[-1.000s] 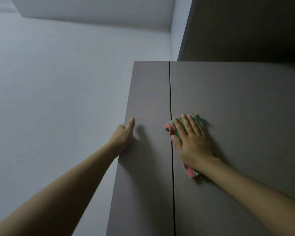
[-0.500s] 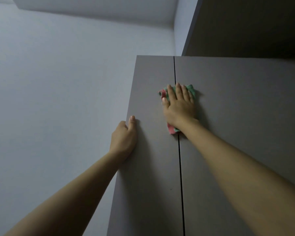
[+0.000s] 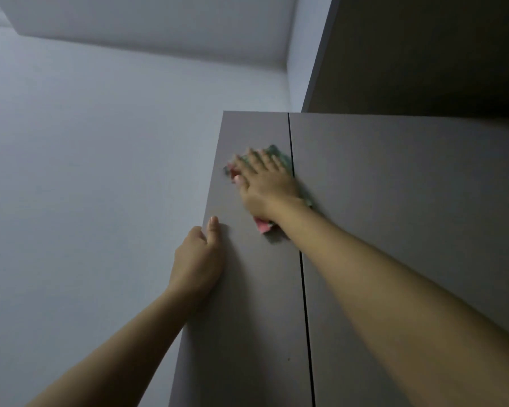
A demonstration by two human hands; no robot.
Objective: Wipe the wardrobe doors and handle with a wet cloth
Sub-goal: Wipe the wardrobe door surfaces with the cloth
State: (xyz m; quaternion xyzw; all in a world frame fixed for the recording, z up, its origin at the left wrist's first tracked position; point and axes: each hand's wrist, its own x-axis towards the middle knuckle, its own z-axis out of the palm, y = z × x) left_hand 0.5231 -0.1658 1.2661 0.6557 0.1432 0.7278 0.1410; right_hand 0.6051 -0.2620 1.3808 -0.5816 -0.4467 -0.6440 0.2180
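Your right hand (image 3: 265,183) lies flat with its fingers stretched out, a released grip that only presses the cloth (image 3: 276,155) against the wardrobe; nothing is curled round the fabric. That green and pink cloth sits high on the narrow left door (image 3: 247,304), with its right edge reaching the dark seam (image 3: 304,289) and a pink corner showing below your wrist. The fingertips and upper cloth are blurred, so you cannot make out their outline well. Your left hand (image 3: 199,261) rests lower down on the outer left edge of the same door, thumb laid straight on the front face; the other fingers pass behind the edge and are hidden, so you cannot tell whether that grip is clenched on the door or loose. Right of the seam stands the wide right door (image 3: 409,201), which your right forearm crosses on its way up. Above both doors hangs a darker upper cabinet (image 3: 423,54), jutting forward over them. To your left spreads a pale wall (image 3: 86,171), meeting a boxed ceiling beam (image 3: 159,24) overhead.
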